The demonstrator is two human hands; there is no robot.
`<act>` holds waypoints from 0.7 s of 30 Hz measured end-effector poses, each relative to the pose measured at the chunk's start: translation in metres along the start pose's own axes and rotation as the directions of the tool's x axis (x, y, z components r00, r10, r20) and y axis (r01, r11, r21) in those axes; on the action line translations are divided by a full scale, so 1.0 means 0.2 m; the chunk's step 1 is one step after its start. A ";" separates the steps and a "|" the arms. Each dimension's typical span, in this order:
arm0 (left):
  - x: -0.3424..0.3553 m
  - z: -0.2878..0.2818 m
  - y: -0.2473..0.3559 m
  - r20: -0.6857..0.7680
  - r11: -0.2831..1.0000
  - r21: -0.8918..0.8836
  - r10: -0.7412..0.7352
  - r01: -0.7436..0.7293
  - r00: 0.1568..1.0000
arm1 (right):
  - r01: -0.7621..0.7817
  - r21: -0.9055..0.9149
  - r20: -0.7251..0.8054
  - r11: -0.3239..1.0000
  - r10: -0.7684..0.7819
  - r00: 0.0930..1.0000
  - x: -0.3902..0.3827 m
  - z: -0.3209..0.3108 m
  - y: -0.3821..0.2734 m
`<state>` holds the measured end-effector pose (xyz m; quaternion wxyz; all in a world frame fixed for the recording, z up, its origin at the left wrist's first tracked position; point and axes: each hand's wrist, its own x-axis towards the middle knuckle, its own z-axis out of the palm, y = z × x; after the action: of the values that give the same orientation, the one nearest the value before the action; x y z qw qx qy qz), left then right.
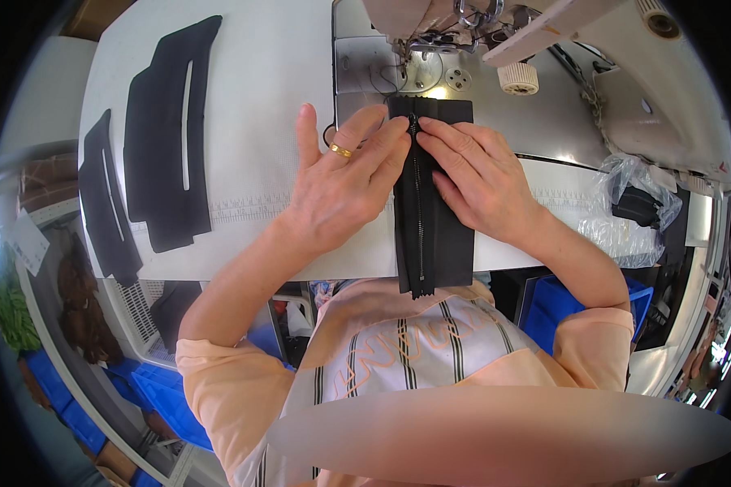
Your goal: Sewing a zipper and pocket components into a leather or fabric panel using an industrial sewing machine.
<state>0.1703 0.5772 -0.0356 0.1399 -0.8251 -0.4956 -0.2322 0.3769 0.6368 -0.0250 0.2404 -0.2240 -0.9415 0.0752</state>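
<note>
A black zipper (pixel 418 219) with metal teeth lies lengthwise over a black fabric strip (pixel 453 243), which hangs slightly past the table's near edge. My left hand (pixel 341 178), wearing a gold ring, has its foremost fingertips pinched at the zipper's far end; its little finger stands apart and its thumb is hidden. From the other side, my right hand (pixel 483 174) pinches the same end, fingers together, its thumb resting on the strip. Just beyond them is the sewing machine's needle area (pixel 418 61).
Two black fabric panels with long slits, one larger (pixel 158 146) and one narrow (pixel 105 195), lie on the white table (pixel 252 81) at left. A clear plastic bag (pixel 625 223) with black material sits right. Blue bins (pixel 166 398) stand below the table.
</note>
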 end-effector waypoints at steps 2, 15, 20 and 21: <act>0.01 -0.01 0.00 0.007 1.000 -0.018 0.002 -0.002 1.000 | -0.006 -0.003 0.005 1.000 0.006 1.000 0.00 0.00 0.00; 0.01 0.01 -0.04 0.020 0.990 -0.140 -0.030 0.032 0.999 | 0.013 -0.021 -0.001 1.000 -0.013 1.000 0.00 0.01 0.00; 0.02 0.01 -0.04 0.004 0.990 -0.133 -0.038 0.038 0.999 | 0.012 -0.017 0.005 1.000 -0.012 1.000 0.01 0.01 0.01; 0.02 0.01 -0.03 -0.005 0.991 -0.128 -0.040 0.039 0.999 | 0.012 -0.017 0.006 1.000 -0.012 1.000 0.01 0.01 0.01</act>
<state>0.1661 0.5842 -0.0356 0.0843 -0.8216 -0.4954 -0.2692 0.3755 0.6390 -0.0267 0.2363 -0.2200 -0.9441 0.0665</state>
